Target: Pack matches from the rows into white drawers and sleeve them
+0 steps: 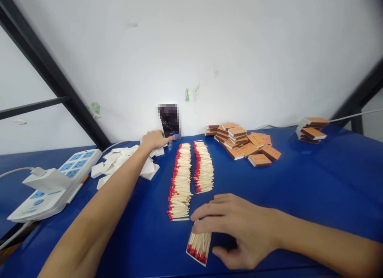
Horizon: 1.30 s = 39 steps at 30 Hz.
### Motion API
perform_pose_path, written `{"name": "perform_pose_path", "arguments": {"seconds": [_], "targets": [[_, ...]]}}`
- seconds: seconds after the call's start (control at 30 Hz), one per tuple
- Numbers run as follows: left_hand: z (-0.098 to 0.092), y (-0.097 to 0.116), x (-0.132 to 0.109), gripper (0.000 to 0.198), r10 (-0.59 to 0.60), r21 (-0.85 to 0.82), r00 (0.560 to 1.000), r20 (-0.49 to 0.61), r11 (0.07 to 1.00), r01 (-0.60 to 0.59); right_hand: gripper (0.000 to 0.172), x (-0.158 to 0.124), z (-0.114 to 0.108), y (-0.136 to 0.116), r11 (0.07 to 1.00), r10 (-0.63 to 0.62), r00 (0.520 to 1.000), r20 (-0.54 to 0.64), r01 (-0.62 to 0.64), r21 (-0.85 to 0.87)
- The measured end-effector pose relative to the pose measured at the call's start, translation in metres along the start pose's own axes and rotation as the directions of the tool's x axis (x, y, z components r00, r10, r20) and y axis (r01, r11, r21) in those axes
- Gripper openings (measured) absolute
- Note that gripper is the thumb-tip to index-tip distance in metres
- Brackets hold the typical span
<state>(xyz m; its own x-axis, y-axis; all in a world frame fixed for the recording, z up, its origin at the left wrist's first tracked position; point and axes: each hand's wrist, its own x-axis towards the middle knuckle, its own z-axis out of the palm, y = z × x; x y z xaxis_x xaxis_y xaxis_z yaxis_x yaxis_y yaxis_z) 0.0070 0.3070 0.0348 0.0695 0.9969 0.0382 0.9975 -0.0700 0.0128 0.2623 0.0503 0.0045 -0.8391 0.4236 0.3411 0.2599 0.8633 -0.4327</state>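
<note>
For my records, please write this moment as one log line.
left hand: at phone; right hand: over match-filled tray; two match rows: beyond tray; orange boxes: right; white trays: left

Phone (169,127): "00:" readable, rest pixelated. Print on orange boxes (237,132) too small.

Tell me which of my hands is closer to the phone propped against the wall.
Your left. The left hand is right at the lower left of the phone; the right hand is much farther off, nearer the camera, over the tray of matches.
</note>
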Motion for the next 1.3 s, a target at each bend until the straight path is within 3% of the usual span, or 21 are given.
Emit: {"name": "perform_pose_path", "arguments": {"seconds": [0.17, 0.53, 0.77, 0.97, 1.17, 1.3], "targets": [[0.001, 0.004, 0.004, 0.033, -0.03, 0.034, 0.999, -0.023, 0.999, 0.031, 0.044, 0.001, 0.002, 0.002, 1.0, -0.004, 1.0, 0.01, 0.004, 0.019], [0.003, 0.005, 0.004, 0.033, 0.021, 0.083, 0.989, -0.148, 0.997, -0.009, 0.044, 0.0, 0.001, 0.001, 0.998, 0.025, 1.0, -0.012, -0.024, 0.059], [-0.001, -0.004, 0.004, 0.032, -0.004, -0.022, 0.987, -0.16, 1.0, 0.001, 0.041, 0.0, 0.0, 0.0, 0.998, 0.045, 0.999, -0.006, -0.045, 0.046], [-0.015, -0.016, 0.002, 0.033, -0.043, -0.149, 0.967, -0.252, 0.989, 0.005, 0.04, 0.001, 0.001, -0.001, 0.998, 0.062, 0.998, 0.022, -0.062, 0.018], [-0.022, -0.012, 0.008, 0.032, -0.006, -0.222, 0.942, -0.337, 0.972, -0.074, 0.057, 0.002, 0.014, -0.003, 0.991, 0.101, 0.995, 0.019, -0.099, -0.095], [-0.024, -0.009, 0.015, 0.032, -0.005, -0.256, 0.933, -0.36, 0.962, -0.094, 0.04, 0.005, 0.016, -0.006, 0.982, 0.119, 0.993, 0.005, -0.117, -0.149]]}}
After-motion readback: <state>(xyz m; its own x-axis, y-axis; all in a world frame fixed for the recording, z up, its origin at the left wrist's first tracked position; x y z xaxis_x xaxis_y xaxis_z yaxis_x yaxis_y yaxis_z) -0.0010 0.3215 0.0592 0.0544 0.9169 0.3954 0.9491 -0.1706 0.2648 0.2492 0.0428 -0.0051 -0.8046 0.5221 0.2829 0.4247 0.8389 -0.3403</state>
